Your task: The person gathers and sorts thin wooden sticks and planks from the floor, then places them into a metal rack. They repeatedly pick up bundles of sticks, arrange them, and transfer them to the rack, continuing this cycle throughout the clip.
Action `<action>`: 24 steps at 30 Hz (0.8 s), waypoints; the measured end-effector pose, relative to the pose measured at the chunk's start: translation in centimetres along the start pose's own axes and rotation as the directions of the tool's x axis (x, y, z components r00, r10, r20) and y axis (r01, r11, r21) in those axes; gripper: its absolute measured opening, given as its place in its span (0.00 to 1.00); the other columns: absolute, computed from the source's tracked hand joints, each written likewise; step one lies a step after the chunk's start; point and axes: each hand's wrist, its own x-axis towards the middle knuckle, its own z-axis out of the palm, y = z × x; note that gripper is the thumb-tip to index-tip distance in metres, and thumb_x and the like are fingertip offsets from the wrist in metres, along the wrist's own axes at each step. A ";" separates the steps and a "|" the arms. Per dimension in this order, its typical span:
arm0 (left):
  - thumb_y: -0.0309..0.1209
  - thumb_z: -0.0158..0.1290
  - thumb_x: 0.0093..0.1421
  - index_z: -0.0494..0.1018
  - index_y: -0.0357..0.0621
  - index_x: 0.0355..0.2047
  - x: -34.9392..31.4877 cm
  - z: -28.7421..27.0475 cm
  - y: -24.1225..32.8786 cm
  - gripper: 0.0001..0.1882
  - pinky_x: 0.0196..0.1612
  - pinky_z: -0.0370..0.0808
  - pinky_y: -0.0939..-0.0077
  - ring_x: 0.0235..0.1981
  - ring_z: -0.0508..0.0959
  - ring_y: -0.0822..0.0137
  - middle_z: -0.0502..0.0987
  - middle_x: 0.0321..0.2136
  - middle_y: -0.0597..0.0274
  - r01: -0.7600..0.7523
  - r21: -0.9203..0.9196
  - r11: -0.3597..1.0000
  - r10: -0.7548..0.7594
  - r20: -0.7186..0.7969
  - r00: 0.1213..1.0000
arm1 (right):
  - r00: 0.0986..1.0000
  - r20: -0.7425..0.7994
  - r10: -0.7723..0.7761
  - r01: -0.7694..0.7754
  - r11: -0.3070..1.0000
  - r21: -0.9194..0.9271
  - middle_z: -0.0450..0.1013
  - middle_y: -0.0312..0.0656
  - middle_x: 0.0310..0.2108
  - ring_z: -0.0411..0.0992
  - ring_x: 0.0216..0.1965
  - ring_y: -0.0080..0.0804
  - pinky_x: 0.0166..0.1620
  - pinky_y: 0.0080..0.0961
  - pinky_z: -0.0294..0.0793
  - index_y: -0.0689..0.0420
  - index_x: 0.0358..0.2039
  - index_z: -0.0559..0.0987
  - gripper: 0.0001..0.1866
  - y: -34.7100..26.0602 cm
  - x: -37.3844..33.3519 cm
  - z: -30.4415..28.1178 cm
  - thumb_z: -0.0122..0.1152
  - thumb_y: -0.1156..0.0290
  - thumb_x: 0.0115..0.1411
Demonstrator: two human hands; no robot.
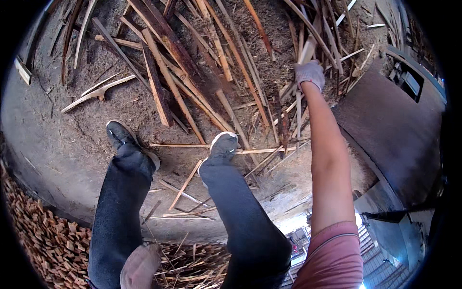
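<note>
Right hand (310, 74) out at full stretch, in a pale knitted glove, and it's grasping a pale, flat, smooth-faced wooden strip (307, 50), one piece, at the near edge of the heap on the right; its far part blurs in among the others, and the fingertips are hard to make out. Around it, a tangle of long, rough brown wooden strips (332, 38), too many overlapping to count, their upper ends cut off by the frame. Left of that, one broad, dark, bark-covered slab (178, 48) slants over more splintery lengths, and farther left lies one pale forked stick (98, 94). Underneath, brown crumbly litter coats the grey floor (57, 135). Two dark shoes (224, 144) with pale soles stand here, below two dark trouser legs (115, 197). Over right, one smooth, dark, curved-looking panel (390, 135). Down at the lower edge, the left hand (139, 267), gloved and blurred, sits by the left knee; can't tell its grip. Beyond, countless blocky reddish-brown wood pieces (43, 236), partly lost in the black rim.
</note>
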 end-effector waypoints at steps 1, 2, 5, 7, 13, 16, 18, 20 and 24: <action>0.24 0.51 0.56 0.72 0.26 0.57 -0.6 0.2 0.5 0.27 0.64 0.69 0.56 0.56 0.78 0.43 0.77 0.53 0.33 0.056 -0.001 0.998 -0.056 -0.064 0.996 | 0.996 -0.023 -0.089 0.089 0.996 -0.016 0.78 0.64 0.49 0.77 0.56 0.54 0.59 0.48 0.75 0.66 0.52 0.79 0.30 1.5 1.0 1.2 0.63 0.52 0.61; 0.28 0.50 0.62 0.67 0.29 0.65 -0.5 -0.5 1.4 0.30 0.69 0.64 0.55 0.65 0.71 0.41 0.72 0.63 0.37 0.054 -0.046 0.997 -0.052 0.046 0.998 | 0.983 0.084 -0.163 0.168 0.983 -0.068 0.79 0.62 0.49 0.78 0.55 0.53 0.58 0.46 0.77 0.66 0.52 0.79 0.27 0.8 0.1 -0.4 0.61 0.55 0.62; 0.27 0.50 0.61 0.70 0.27 0.61 0.3 1.0 1.8 0.28 0.66 0.67 0.58 0.60 0.75 0.44 0.75 0.57 0.35 0.093 -0.065 0.993 -0.087 0.088 0.992 | 0.940 0.240 -0.241 0.277 0.952 -0.128 0.80 0.58 0.47 0.80 0.51 0.52 0.54 0.44 0.79 0.63 0.51 0.81 0.22 5.4 -0.9 0.4 0.59 0.60 0.64; 0.28 0.50 0.62 0.72 0.25 0.58 0.4 2.2 2.7 0.26 0.64 0.69 0.64 0.56 0.79 0.49 0.78 0.53 0.34 0.189 -0.160 0.969 -0.168 0.134 0.977 | 0.950 0.191 -0.247 0.246 0.969 0.033 0.80 0.59 0.48 0.79 0.52 0.54 0.57 0.44 0.77 0.60 0.52 0.81 0.22 8.2 -2.6 0.9 0.59 0.58 0.64; 0.31 0.52 0.62 0.72 0.26 0.59 1.2 3.7 0.9 0.27 0.64 0.70 0.65 0.59 0.78 0.46 0.78 0.54 0.33 0.236 -0.045 0.971 -0.230 0.103 0.968 | 0.852 -0.132 -0.507 0.521 0.846 0.115 0.72 0.63 0.59 0.73 0.60 0.58 0.63 0.44 0.71 0.58 0.61 0.72 0.30 6.8 -3.3 2.8 0.59 0.52 0.65; 0.29 0.52 0.59 0.73 0.28 0.58 2.3 2.2 -0.4 0.27 0.60 0.73 0.61 0.53 0.80 0.43 0.78 0.51 0.33 0.145 0.015 0.989 -0.146 0.148 0.978 | 0.911 0.090 -0.403 0.406 0.913 -0.023 0.75 0.59 0.56 0.72 0.60 0.58 0.61 0.43 0.71 0.58 0.56 0.77 0.29 7.5 4.7 8.4 0.62 0.50 0.64; 0.29 0.50 0.62 0.69 0.29 0.63 1.6 1.5 1.5 0.28 0.68 0.64 0.56 0.63 0.72 0.42 0.73 0.60 0.36 0.026 -0.043 0.999 -0.018 0.174 0.985 | 0.986 0.101 -0.135 0.096 0.942 0.321 0.79 0.58 0.50 0.73 0.59 0.58 0.60 0.43 0.72 0.58 0.52 0.81 0.28 2.4 5.7 4.9 0.63 0.48 0.63; 0.31 0.51 0.63 0.70 0.29 0.62 1.2 1.3 1.1 0.27 0.67 0.65 0.55 0.62 0.73 0.42 0.73 0.59 0.36 0.030 -0.073 0.997 -0.018 0.159 0.987 | 0.992 0.098 -0.083 0.058 0.970 0.236 0.81 0.60 0.47 0.76 0.56 0.59 0.58 0.46 0.74 0.59 0.50 0.82 0.28 0.7 1.2 2.7 0.62 0.47 0.62; 0.33 0.53 0.61 0.72 0.29 0.59 0.8 1.4 3.3 0.28 0.61 0.73 0.60 0.56 0.79 0.43 0.78 0.53 0.33 0.184 -0.155 0.971 -0.171 0.091 0.981 | 0.974 0.092 -0.207 0.193 0.971 0.143 0.79 0.64 0.47 0.78 0.52 0.61 0.56 0.48 0.77 0.68 0.48 0.80 0.32 2.6 -1.9 -1.5 0.63 0.48 0.59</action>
